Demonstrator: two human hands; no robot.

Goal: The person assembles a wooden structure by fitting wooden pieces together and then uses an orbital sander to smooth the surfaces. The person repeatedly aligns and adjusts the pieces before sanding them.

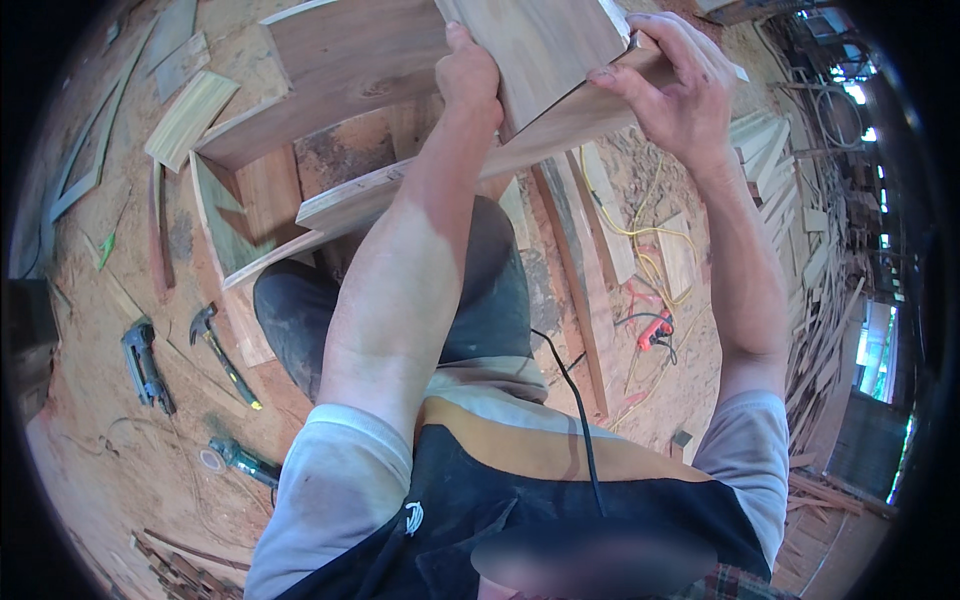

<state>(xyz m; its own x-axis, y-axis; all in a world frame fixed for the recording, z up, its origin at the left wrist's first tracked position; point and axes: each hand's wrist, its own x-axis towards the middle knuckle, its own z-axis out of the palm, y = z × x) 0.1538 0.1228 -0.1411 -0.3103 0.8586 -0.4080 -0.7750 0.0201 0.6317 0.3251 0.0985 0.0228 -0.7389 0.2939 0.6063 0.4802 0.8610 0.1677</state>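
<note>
A flat wooden board (pixel 545 55) lies across the far right part of an open wooden frame (pixel 240 135). My left hand (pixel 468 75) is closed on the board's left edge, its thumb pointing away from me. At the right, my right hand (pixel 685 90) grips the board's corner, with the thumb on the near side and the fingers over the far side. A dark gap shows between the board and the frame side under it. The frame's near side runs beneath my left forearm and beside my bent knees. The frame's far end passes out of view.
On the dusty floor at the left lie a nail gun (pixel 147 365), a hammer (pixel 225 355) and an angle grinder (pixel 240 460). A yellow cord (pixel 640 235) and a red power connector (pixel 655 330) lie at the right, near long planks (pixel 575 270). Stacked timber (pixel 800 260) stands farther right.
</note>
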